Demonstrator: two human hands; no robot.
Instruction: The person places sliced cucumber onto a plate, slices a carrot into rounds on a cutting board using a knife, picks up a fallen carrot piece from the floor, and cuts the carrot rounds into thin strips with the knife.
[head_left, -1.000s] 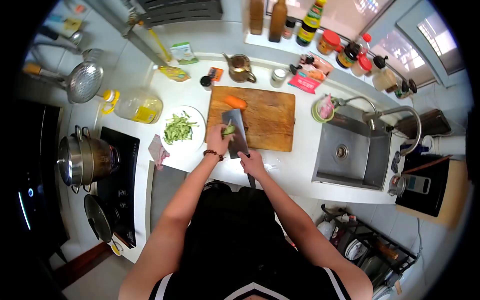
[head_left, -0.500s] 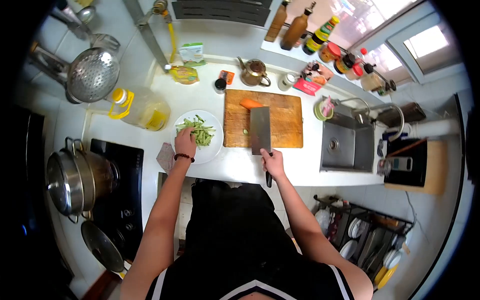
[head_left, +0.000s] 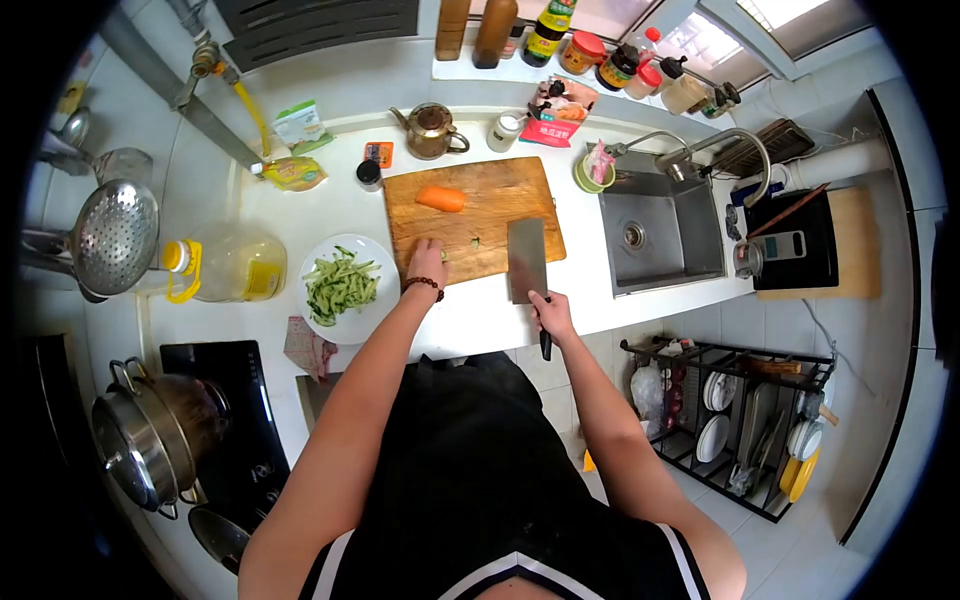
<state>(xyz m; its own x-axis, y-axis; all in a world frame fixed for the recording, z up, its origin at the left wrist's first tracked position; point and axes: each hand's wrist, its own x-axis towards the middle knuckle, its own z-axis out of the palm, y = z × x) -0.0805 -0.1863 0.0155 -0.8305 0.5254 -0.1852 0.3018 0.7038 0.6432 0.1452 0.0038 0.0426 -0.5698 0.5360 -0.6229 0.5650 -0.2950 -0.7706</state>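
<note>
White lettering on the pink packet (head_left: pixel 558 110) is too small for me. On the board (head_left: pixel 500 200) lies a smooth orange carrot (head_left: pixel 441 199). The right hand (head_left: pixel 554 316) grips a grey cleaver (head_left: pixel 528 260); whether the left hand (head_left: pixel 428 263) holds anything, I can't tell.

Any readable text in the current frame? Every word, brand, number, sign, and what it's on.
"地瓜淀粉", probably: white characters on the pink packet by the sill; small and soft, so not certain.
Too small or blurred to read: labels on the sauce bottle, red-lidded jar and oil jug; print on the green-and-white packet, yellow packet and orange packet.
Cleaver: no lettering I can make out.
</note>
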